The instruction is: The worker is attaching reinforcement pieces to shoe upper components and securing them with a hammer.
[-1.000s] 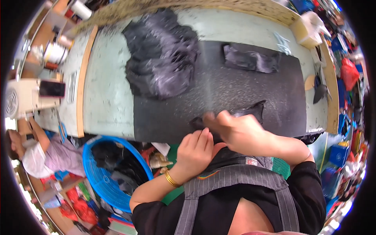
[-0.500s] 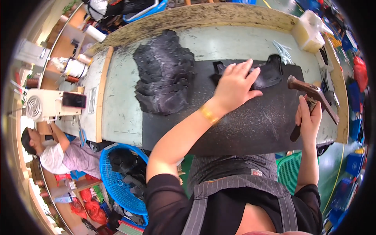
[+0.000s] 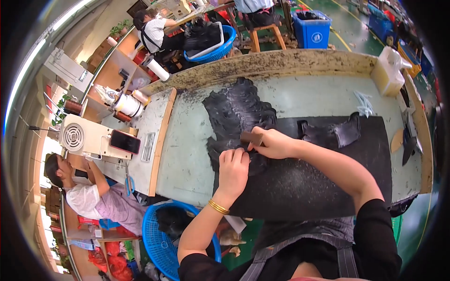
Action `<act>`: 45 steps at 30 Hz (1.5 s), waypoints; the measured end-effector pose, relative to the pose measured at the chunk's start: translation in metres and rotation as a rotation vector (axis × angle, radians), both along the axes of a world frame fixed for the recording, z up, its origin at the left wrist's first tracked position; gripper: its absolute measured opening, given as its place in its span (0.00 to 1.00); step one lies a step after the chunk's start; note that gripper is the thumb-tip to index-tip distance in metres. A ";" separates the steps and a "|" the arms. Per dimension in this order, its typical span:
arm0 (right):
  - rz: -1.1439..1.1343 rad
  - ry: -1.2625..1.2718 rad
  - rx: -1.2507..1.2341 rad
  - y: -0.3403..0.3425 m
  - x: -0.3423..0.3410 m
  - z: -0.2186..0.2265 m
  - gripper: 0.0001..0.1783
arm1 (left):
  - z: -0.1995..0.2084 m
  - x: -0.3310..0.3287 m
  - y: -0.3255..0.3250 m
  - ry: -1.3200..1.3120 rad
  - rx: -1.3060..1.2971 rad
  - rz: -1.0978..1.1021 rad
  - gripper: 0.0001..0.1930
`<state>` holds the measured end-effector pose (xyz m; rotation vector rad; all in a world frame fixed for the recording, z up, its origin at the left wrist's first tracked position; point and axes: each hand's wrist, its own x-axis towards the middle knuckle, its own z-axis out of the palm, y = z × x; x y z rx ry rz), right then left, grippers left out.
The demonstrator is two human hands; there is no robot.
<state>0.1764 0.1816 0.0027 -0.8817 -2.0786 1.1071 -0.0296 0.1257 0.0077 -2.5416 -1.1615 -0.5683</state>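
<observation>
A long overlapping row of black, leather-like pieces (image 3: 241, 105) lies on the table. My left hand (image 3: 233, 171) is at the near end of this row, its bent fingers pinching the edge of a black piece. Just to its right, my right hand (image 3: 273, 143) is closed around a hammer (image 3: 251, 138); only a brown part of it shows beyond the fingers, the rest being hidden. Both hands almost meet there. A single shaped black piece (image 3: 330, 132) rests on the black mat (image 3: 309, 187), to the right of my hands.
A wooden board (image 3: 281, 63) edges the table's far side. Pale blue strips (image 3: 363, 103) and a white plastic container (image 3: 389, 70) are at the right. Blue basket (image 3: 150, 229) stands below left. A co-worker (image 3: 89, 187) sits at the left beside a machine (image 3: 89, 136) with a phone on it.
My right hand has crossed leftward with the hammer to the row of black pieces. My left hand has left the single piece and taken hold at the row. The view has shifted.
</observation>
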 end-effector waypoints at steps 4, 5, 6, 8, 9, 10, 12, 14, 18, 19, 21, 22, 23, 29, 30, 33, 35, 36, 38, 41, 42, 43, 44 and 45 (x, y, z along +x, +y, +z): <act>0.027 -0.157 0.080 0.005 -0.015 0.016 0.17 | 0.021 -0.005 0.006 -0.135 -0.283 0.076 0.10; 0.035 -0.103 0.071 0.006 -0.014 0.023 0.18 | 0.026 -0.007 0.007 -0.145 -0.326 0.048 0.09; 0.017 -0.104 0.036 0.009 -0.014 0.014 0.22 | 0.031 -0.012 0.000 -0.160 -0.312 -0.011 0.09; 0.019 -0.116 0.075 0.013 -0.014 0.016 0.19 | 0.057 -0.033 -0.021 -0.285 -0.583 -0.146 0.09; 0.002 -0.115 0.134 0.012 -0.016 0.018 0.18 | 0.075 -0.047 -0.038 -0.448 -0.732 -0.124 0.10; -0.059 -0.224 0.070 0.010 -0.013 0.014 0.17 | 0.091 -0.062 -0.056 -0.604 -0.885 -0.104 0.10; -0.130 -0.285 0.041 0.006 -0.019 0.020 0.17 | 0.119 -0.083 -0.098 -0.880 -0.722 0.060 0.15; -0.206 -0.209 0.029 -0.004 -0.015 0.020 0.20 | 0.133 -0.069 -0.105 -0.749 -0.691 0.150 0.14; -0.002 0.212 -0.569 -0.061 0.027 0.048 0.26 | 0.075 -0.024 -0.078 -0.680 -0.776 -0.046 0.06; 0.016 0.439 -0.600 -0.085 0.042 0.045 0.31 | 0.058 -0.006 -0.077 -0.746 -0.882 -0.061 0.06; -0.223 0.161 -0.560 -0.130 0.075 0.056 0.34 | 0.040 0.032 -0.077 -0.752 -1.155 -0.093 0.07; -0.295 0.128 -0.566 -0.147 0.087 0.055 0.32 | 0.031 0.049 -0.077 -0.740 -1.232 -0.133 0.07; -0.372 0.095 -0.574 -0.161 0.099 0.052 0.31 | 0.020 0.065 -0.077 -0.726 -1.256 -0.224 0.07; -0.658 0.065 -0.531 -0.206 0.135 0.022 0.21 | -0.006 0.109 -0.087 -0.606 -1.073 -0.458 0.08; -0.668 0.199 -0.654 -0.208 0.135 0.020 0.20 | -0.002 0.113 -0.090 -0.666 -1.155 -0.409 0.10; -0.717 0.283 -0.664 -0.212 0.138 0.012 0.19 | 0.000 0.116 -0.094 -0.865 -1.358 -0.308 0.16; -0.737 0.298 -0.650 -0.208 0.144 0.010 0.17 | 0.001 0.119 -0.089 -0.842 -1.370 -0.274 0.14; -0.753 0.305 -0.631 -0.207 0.146 0.011 0.15 | -0.001 0.122 -0.090 -0.749 -1.323 -0.224 0.14; -0.681 0.145 -0.616 -0.208 0.160 0.032 0.14 | -0.012 0.123 -0.091 -0.644 -1.148 -0.207 0.13; -0.404 -0.291 -0.156 -0.221 0.183 0.058 0.16 | -0.003 0.126 -0.095 -0.457 -0.954 -0.246 0.13; -0.386 -0.290 -0.008 -0.220 0.178 0.060 0.15 | -0.004 0.127 -0.095 -0.455 -0.932 -0.255 0.13; -0.370 -0.282 0.134 -0.217 0.167 0.062 0.13 | -0.005 0.128 -0.095 -0.449 -0.936 -0.250 0.13; -0.370 -0.281 0.128 -0.215 0.159 0.063 0.13 | -0.006 0.127 -0.093 -0.422 -0.854 -0.297 0.14; -0.339 -0.347 0.102 -0.213 0.151 0.064 0.14 | -0.007 0.127 -0.091 -0.395 -0.774 -0.344 0.14</act>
